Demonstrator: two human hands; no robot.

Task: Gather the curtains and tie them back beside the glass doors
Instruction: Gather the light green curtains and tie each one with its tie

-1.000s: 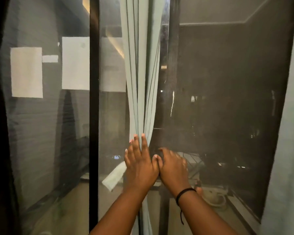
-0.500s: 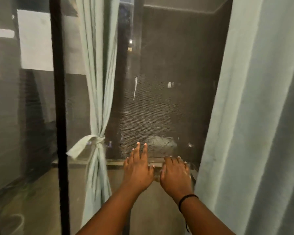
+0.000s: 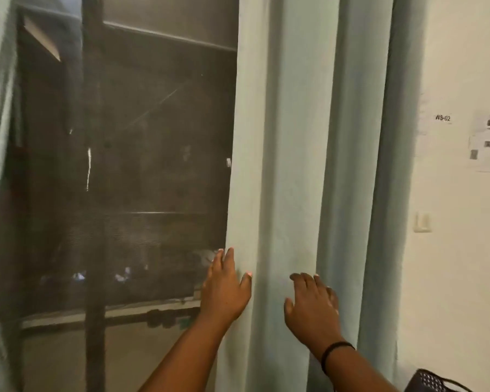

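Both hands at the loose curtain right of the glass door.

The left hand lies flat, fingers straight, on the curtain edge; the right hand, fingers relaxed, touches a fold beside it.

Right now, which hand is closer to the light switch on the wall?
The right hand. It rests on the curtain folds nearer the light switch; the left hand is at the curtain's glass-side edge.

On the white wall at right hang a small label reading "WS-02" and a printed sheet, its text too blurred to read. Below them sits a pale wall switch. A dark perforated basket, possibly, shows at the lower right corner.
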